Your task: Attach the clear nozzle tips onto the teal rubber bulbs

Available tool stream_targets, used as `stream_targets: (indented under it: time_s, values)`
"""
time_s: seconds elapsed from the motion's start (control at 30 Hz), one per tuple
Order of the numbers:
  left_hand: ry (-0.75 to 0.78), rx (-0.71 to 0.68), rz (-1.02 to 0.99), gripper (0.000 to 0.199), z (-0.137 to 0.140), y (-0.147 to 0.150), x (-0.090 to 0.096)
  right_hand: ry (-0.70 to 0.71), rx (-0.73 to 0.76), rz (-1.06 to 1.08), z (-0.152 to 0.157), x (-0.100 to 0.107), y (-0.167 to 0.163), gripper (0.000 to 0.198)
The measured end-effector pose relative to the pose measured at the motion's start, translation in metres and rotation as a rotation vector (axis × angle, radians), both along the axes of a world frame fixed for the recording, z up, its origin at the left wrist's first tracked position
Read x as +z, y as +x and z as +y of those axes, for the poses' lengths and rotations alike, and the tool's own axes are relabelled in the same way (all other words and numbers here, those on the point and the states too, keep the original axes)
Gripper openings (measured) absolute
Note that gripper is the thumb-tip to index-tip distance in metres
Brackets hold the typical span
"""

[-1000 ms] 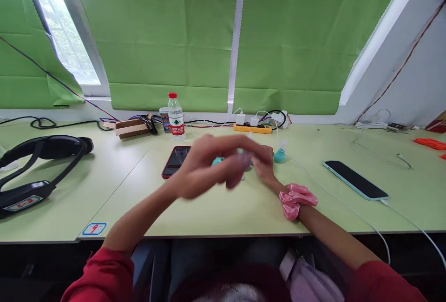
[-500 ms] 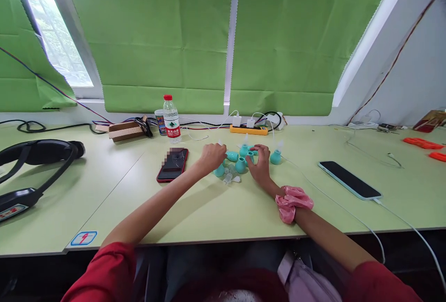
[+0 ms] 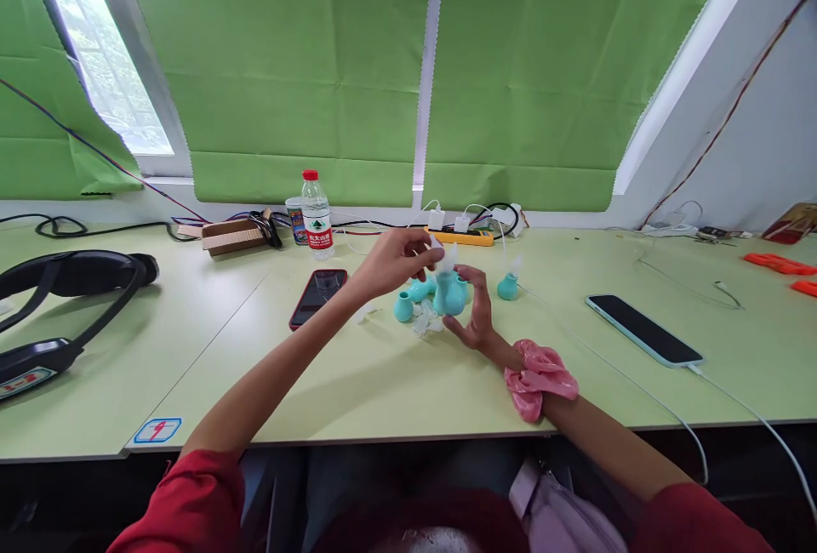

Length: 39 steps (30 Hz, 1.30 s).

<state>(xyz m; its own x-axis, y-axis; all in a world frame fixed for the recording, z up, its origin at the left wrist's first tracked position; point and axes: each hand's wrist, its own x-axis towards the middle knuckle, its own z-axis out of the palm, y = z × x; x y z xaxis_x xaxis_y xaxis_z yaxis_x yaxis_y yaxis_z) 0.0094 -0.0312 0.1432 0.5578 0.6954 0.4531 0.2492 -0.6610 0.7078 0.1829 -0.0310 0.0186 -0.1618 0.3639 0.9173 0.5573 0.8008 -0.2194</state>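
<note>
Pinched in the fingers of my left hand (image 3: 412,259) is a translucent white nozzle tip (image 3: 436,242), just above a group of teal squeeze bulbs (image 3: 450,296). Around the right side of these bulbs curves my right hand (image 3: 476,310), thumb and fingers apart. Whether it touches one of them I cannot tell. A teal bulb with an open neck (image 3: 403,307) stands to the left, beside a small pile of loose clear tips (image 3: 425,319). Farther right, another teal bulb (image 3: 507,287) stands upright with a clear nozzle on top.
A red-cased phone (image 3: 317,299) and a water bottle (image 3: 317,217) are on the left. Behind the bulbs runs an orange power strip (image 3: 469,237) with chargers. A charging phone (image 3: 644,332) lies right, its cable crossing the table edge. A black headset (image 3: 70,272) sits far left.
My left hand has risen and moved right with the nozzle tip, over the bulbs. My right thumb has shifted away from the fingers, so the right hand is wider apart.
</note>
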Motion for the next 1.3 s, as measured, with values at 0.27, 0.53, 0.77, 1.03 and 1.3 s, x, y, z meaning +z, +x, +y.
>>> stream_targets:
  time_s: [0.27, 0.53, 0.77, 1.03, 1.3]
  values:
    - [-0.563, -0.071, -0.179, 0.025, 0.035, 0.008, -0.033, -0.11, -0.01, -0.004, 0.0, -0.009, -0.006, 0.06]
    - [-0.463, 0.015, -0.187, 0.023, 0.042, 0.015, -0.053, -0.176, -0.141, 0.042, 0.007, -0.012, -0.007, 0.035]
    - [0.228, 0.281, 0.221, 0.018, 0.055, 0.009, -0.067, -0.24, -0.234, -0.027, 0.012, -0.016, -0.006, 0.032]
    - [0.223, 0.282, 0.521, 0.018, 0.075, -0.001, -0.083, -0.294, -0.283, -0.066, 0.013, -0.015, -0.006, 0.023]
    - [0.242, 0.321, 0.622, 0.023, 0.072, 0.0, -0.088, -0.24, -0.303, -0.077, 0.012, -0.014, -0.008, 0.025]
